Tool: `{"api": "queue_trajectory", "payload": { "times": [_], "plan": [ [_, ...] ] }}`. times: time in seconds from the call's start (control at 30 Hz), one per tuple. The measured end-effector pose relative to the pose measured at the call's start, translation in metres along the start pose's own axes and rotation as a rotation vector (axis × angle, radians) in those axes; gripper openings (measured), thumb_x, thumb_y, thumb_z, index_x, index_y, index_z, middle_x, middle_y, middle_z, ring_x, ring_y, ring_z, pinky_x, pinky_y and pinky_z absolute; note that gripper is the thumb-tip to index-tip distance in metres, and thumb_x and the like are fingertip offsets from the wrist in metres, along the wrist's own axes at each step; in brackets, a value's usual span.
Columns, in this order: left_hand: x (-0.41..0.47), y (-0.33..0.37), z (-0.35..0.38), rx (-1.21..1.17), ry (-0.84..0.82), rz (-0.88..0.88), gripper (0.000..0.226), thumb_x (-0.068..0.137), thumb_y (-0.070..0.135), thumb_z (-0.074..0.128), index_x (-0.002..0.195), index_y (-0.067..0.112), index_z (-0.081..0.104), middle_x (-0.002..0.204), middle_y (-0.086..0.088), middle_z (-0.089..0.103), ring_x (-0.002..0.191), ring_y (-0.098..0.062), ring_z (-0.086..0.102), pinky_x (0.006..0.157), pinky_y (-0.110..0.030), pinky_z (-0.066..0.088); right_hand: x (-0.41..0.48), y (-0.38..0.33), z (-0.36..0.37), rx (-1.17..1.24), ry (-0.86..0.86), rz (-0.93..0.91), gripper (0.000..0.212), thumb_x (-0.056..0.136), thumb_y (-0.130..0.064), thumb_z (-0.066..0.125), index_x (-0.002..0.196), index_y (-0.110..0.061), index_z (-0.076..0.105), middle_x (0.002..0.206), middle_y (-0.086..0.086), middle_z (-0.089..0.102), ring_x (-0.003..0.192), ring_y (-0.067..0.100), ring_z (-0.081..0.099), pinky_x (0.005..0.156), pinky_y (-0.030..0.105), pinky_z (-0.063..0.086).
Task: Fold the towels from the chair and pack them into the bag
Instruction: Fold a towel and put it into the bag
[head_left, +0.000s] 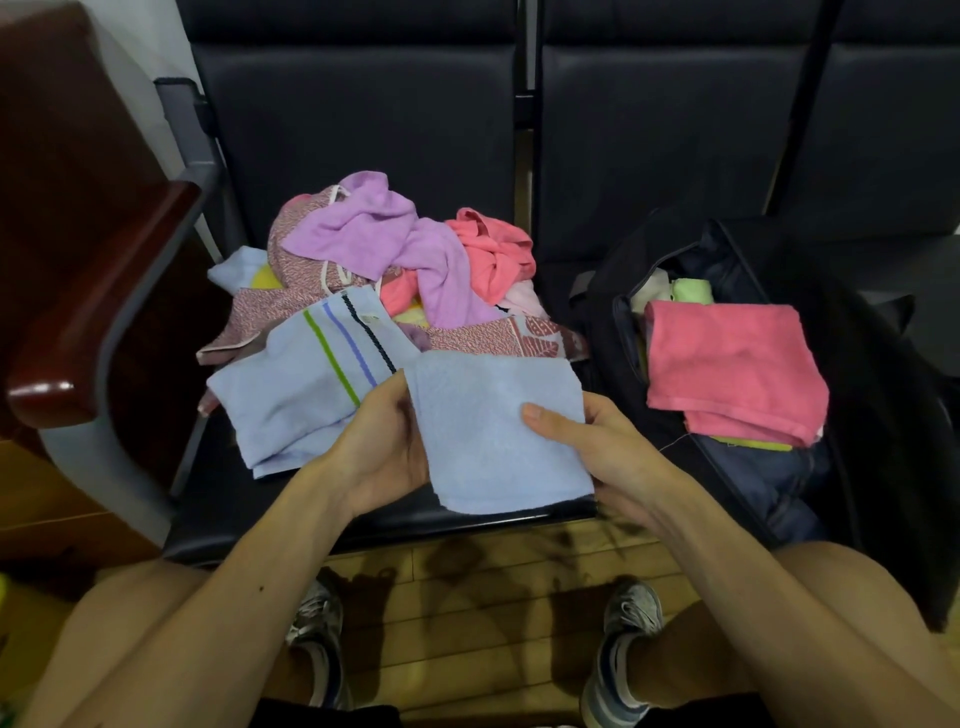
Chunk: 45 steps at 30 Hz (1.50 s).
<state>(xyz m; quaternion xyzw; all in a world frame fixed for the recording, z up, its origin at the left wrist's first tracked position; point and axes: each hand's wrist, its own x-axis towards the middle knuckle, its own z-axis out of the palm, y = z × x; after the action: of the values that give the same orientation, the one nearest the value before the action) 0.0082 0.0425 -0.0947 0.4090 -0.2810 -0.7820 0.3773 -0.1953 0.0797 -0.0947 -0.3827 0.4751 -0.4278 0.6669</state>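
Observation:
A light blue towel with green, blue and black stripes lies across the front of the black chair seat, partly folded. My left hand grips the fold at its left side. My right hand holds its right edge, thumb on top. Behind it sits a loose pile of towels: a purple one, a coral pink one and a patterned maroon one. On the neighbouring seat stands an open black bag with a folded pink towel on top of its contents.
A dark wooden armrest borders the seat on the left. Black seat backs rise behind the pile and the bag. My knees and shoes are over a wooden floor below the seat edge.

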Motion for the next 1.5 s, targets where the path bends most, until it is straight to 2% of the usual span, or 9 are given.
{"api": "queue_trajectory", "payload": {
  "times": [0.27,0.4,0.63,0.8,0.9,1.03,1.1,1.2,1.5],
  "plan": [
    [0.001,0.003,-0.003,0.150,-0.008,-0.038,0.055,0.096,0.058,0.042,0.117,0.016,0.070,0.109,-0.007,0.075,0.096,-0.022,0.073,0.078,-0.038,0.058,0.010,0.003,-0.004,0.052,0.195,-0.010,0.028,0.090,-0.019,0.068,0.115,-0.006,0.068,0.110,0.008,0.074,0.100,0.023,0.072,0.081,0.034,0.060],
    [0.003,-0.009,0.000,0.441,0.042,-0.004,0.030,0.093,0.015,0.063,0.123,0.012,0.065,0.107,-0.002,0.076,0.099,-0.017,0.073,0.081,-0.032,0.061,0.011,0.004,-0.005,0.010,0.208,0.042,0.028,0.092,-0.020,0.067,0.116,-0.007,0.068,0.109,0.007,0.075,0.099,0.022,0.072,0.085,0.036,0.059],
    [-0.005,0.005,-0.005,0.318,-0.052,0.175,0.026,0.087,0.002,0.060,0.100,0.018,0.076,0.103,-0.001,0.077,0.093,-0.015,0.073,0.071,-0.025,0.060,0.002,-0.009,-0.013,-0.037,0.036,-0.080,0.023,0.095,-0.012,0.058,0.116,-0.007,0.063,0.087,0.009,0.071,0.057,0.020,0.063,0.049,0.026,0.050],
    [-0.006,0.007,-0.007,0.373,-0.089,0.225,0.062,0.094,-0.016,0.040,0.062,0.020,0.077,0.084,0.002,0.075,0.078,-0.011,0.072,0.061,-0.021,0.057,0.004,-0.010,-0.014,0.013,-0.021,-0.074,0.031,0.097,0.004,0.044,0.086,-0.011,0.069,0.070,0.000,0.070,0.061,0.013,0.066,0.056,0.025,0.057],
    [-0.005,0.006,-0.008,0.398,-0.107,0.245,0.061,0.095,-0.015,0.039,0.061,0.020,0.076,0.078,0.002,0.072,0.073,-0.010,0.069,0.059,-0.020,0.057,0.004,-0.011,-0.010,0.027,0.025,-0.056,0.065,0.097,0.009,0.031,0.054,-0.017,0.073,0.070,0.010,0.064,0.052,0.013,0.065,0.052,0.025,0.054],
    [-0.003,0.007,-0.011,0.383,-0.108,0.231,0.062,0.097,-0.014,0.037,0.062,0.021,0.074,0.074,-0.001,0.067,0.067,-0.011,0.064,0.053,-0.019,0.053,0.000,-0.013,-0.015,0.049,-0.140,-0.102,0.022,0.088,-0.006,0.048,0.086,-0.006,0.071,0.081,0.012,0.065,0.065,0.021,0.063,0.055,0.032,0.054],
    [-0.003,0.008,-0.011,0.374,-0.109,0.225,0.061,0.097,-0.015,0.035,0.063,0.020,0.073,0.075,-0.003,0.067,0.065,-0.013,0.063,0.051,-0.021,0.053,0.002,-0.009,-0.020,0.092,-0.177,-0.039,0.032,0.087,-0.028,0.052,0.097,0.000,0.064,0.090,0.013,0.066,0.073,0.022,0.064,0.058,0.032,0.053],
    [-0.003,0.004,-0.010,0.344,-0.058,0.196,0.050,0.097,-0.009,0.037,0.068,0.013,0.071,0.087,-0.005,0.070,0.070,-0.018,0.067,0.051,-0.029,0.057,0.006,-0.004,-0.021,0.034,-0.081,0.022,0.040,0.085,-0.045,0.056,0.071,-0.008,0.050,0.070,0.000,0.058,0.062,0.015,0.058,0.049,0.024,0.045],
    [0.027,-0.007,0.000,0.161,0.037,0.110,0.028,0.098,0.021,0.048,0.108,0.005,0.069,0.110,-0.017,0.070,0.094,-0.027,0.069,0.067,-0.036,0.061,0.014,0.000,-0.029,-0.070,0.072,-0.072,0.030,0.084,-0.009,0.072,0.065,-0.014,0.050,0.059,0.000,0.053,0.053,0.012,0.056,0.050,0.024,0.046]
  ]
}}
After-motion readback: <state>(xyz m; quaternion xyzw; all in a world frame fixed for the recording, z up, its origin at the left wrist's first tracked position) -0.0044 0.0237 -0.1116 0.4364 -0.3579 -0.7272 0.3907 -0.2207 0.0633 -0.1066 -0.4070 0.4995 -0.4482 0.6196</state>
